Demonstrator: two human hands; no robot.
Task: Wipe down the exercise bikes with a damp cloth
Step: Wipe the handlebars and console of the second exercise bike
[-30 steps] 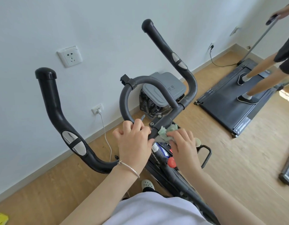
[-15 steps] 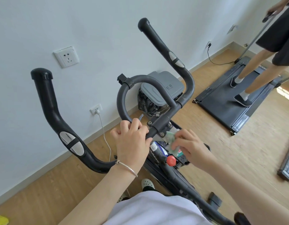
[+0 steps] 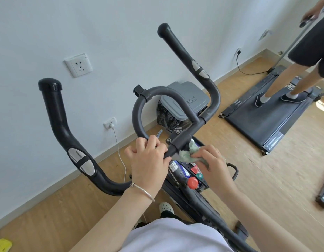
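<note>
Crumpled pale-green damp cloth (image 3: 187, 154): pressed under the fingers of the right hand (image 3: 211, 163) against the black exercise bike (image 3: 183, 140) at its centre stem, just below the handlebar junction. Left hand (image 3: 148, 160): clamped around the dark bar beside the stem. Grey lidded bin (image 3: 183, 100): set against the white wall behind. Black treadmill (image 3: 263, 113): occupied by a second person, well apart at right.

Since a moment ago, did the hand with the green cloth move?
Yes. The right hand with the cloth moved back up against the centre handlebar stem, closer than half a second ago.
</note>
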